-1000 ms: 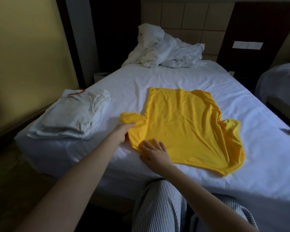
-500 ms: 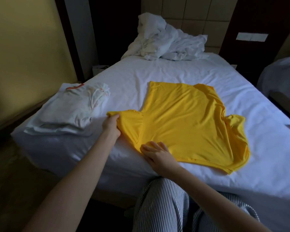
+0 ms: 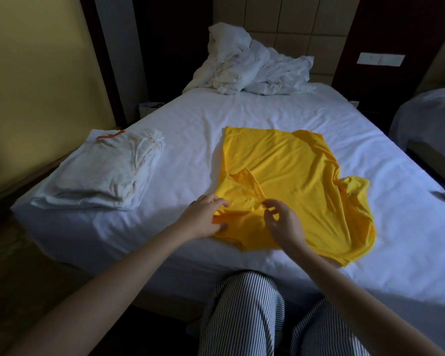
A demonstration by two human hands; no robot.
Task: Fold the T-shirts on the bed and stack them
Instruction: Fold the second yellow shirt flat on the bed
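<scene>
Yellow T-shirt [image 3: 301, 176]: 1 sleeve [image 3: 242, 187] folded in, left hand [image 3: 203, 218] pinching its edge, right hand [image 3: 284, 224] curled, grip unclear; folded white stack [image 3: 106, 173] lies beside it.

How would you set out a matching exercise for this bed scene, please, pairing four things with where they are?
Things:
1. yellow T-shirt
2. folded white stack
3. crumpled white bedding
4. left hand

Places:
A. heaped at the head of the bed
B. gripping yellow fabric near the bed's near edge
C. on the bed's near left corner
D. spread out mid-bed

Pairs: 1-D; 2-C; 3-A; 4-B
</scene>
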